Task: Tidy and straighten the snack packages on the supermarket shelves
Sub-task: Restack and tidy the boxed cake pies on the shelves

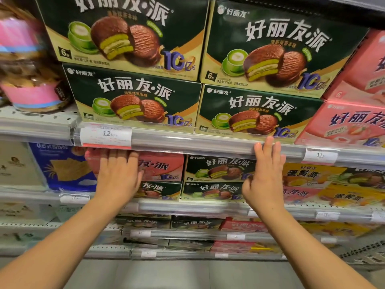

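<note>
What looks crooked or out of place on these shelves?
The upper left green box sits skewed, out of line with the green box below. Both hands are open at the next shelf down.

The upper shelf [187, 140] has a clear plastic rail along its front edge, with a white price tag [106, 134] at 9 o'clock. Directly on this shelf stand two dark green pie boxes [133, 97], side by side and touching; a second pair of the same kind is stacked on them. At 3 o'clock a pink box [345, 122] stands just beside them, and at 9 o'clock a pink tub [35, 94], blurred. The shelf below [187, 205] carries green boxes [210, 191] in the middle, a blue box [62, 167] at its left, and yellow boxes [350, 197] at its right.
</note>
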